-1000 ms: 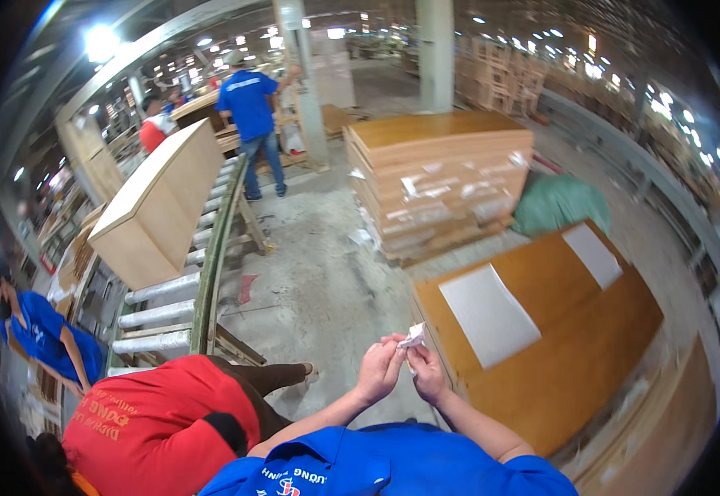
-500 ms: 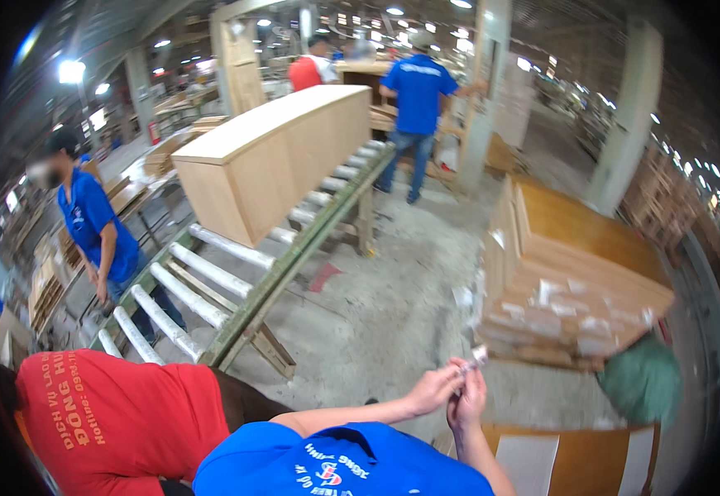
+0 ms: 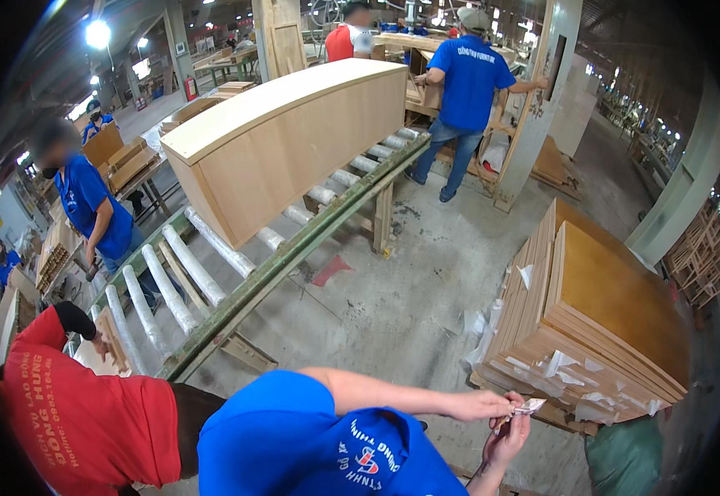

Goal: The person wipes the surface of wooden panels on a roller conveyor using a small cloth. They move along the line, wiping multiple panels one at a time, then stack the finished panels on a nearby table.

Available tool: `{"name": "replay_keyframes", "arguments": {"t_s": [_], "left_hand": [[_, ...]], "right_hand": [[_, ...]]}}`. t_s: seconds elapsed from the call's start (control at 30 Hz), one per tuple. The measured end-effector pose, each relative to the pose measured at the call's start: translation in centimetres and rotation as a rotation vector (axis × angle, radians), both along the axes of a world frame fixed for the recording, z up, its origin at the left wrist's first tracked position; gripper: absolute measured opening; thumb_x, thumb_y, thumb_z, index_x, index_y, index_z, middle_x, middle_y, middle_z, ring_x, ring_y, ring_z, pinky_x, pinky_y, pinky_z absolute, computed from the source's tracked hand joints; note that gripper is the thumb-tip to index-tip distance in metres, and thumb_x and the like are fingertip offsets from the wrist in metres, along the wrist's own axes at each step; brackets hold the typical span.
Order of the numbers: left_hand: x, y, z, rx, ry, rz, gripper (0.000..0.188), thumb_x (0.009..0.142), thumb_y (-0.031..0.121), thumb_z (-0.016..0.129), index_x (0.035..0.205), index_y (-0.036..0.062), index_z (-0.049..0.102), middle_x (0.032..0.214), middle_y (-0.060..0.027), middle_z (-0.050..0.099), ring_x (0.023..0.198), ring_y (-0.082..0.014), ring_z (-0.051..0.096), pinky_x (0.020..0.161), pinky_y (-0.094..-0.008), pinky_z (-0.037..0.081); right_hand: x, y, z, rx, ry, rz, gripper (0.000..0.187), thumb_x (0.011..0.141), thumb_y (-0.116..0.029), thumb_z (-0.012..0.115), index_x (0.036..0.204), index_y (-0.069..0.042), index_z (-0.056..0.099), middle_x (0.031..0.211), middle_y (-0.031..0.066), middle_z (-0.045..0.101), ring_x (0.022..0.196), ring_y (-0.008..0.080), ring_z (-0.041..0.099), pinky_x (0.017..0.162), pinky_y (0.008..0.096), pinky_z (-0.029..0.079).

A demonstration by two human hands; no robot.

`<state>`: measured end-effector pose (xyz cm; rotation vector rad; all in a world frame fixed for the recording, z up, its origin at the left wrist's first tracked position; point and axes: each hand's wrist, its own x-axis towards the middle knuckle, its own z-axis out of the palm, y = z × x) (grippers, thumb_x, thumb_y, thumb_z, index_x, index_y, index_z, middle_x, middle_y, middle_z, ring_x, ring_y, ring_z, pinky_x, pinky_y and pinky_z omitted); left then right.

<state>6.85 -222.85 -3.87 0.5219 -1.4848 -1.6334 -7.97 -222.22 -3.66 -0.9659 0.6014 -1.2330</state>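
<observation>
My left hand (image 3: pixel 485 405) and my right hand (image 3: pixel 509 438) are close together at the lower right, fingers closed on one small whitish packet-like thing (image 3: pixel 530 406). Its pale end sticks out past the fingertips, and the rest is hidden in my grip, so its exact kind cannot be made out. My left forearm reaches across from the blue sleeve, while my right one rises from the lower edge. Beyond my hands stands a stack of wooden panels (image 3: pixel 616 314) with a brown top and torn white wrapping scraps.
A roller conveyor (image 3: pixel 294 248) with a green frame carries a long curved-front wooden cabinet (image 3: pixel 294 140). A person in red (image 3: pixel 95 405) bends close on my left. Other workers in blue stand beyond the conveyor. A green sack (image 3: pixel 624 459) lies by the panels; a post (image 3: pixel 542 107) rises behind.
The view has shifted, and my hands with the small thing now appear lower and farther right. The person in red has an arm out over a wooden piece by the rollers.
</observation>
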Motion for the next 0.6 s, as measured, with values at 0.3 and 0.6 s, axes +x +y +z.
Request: {"name": "replay_keyframes", "arguments": {"t_s": [0.3,0.6], "left_hand": [[-6.5,-12.7,3.6,-0.093,-0.059,0.509,0.012,0.087,0.009,0.053,0.086,-0.0007,0.060,0.076,0.0000,0.057,0.070,-0.0059,0.051,0.061,-0.0230,0.044],[-11.7,-24.3,3.8,0.163,-0.029,0.108,0.025,0.092,0.022,0.050,0.077,0.0042,0.059,0.065,0.0028,0.051,0.059,-0.0046,0.044,0.053,-0.0193,0.033]], "right_hand": [[-4.4,-12.9,1.5,-0.094,0.316,-0.204,0.029,0.090,-0.010,0.043,0.110,0.008,0.053,0.114,0.0159,0.056,0.108,0.0212,0.052,0.095,0.0317,0.036],[-9.2,-21.7,3.2,-0.227,0.167,-0.348,0.026,0.090,-0.009,0.047,0.112,0.003,0.055,0.112,0.0091,0.057,0.075,0.0065,0.052,0.062,0.0203,0.045]]}}
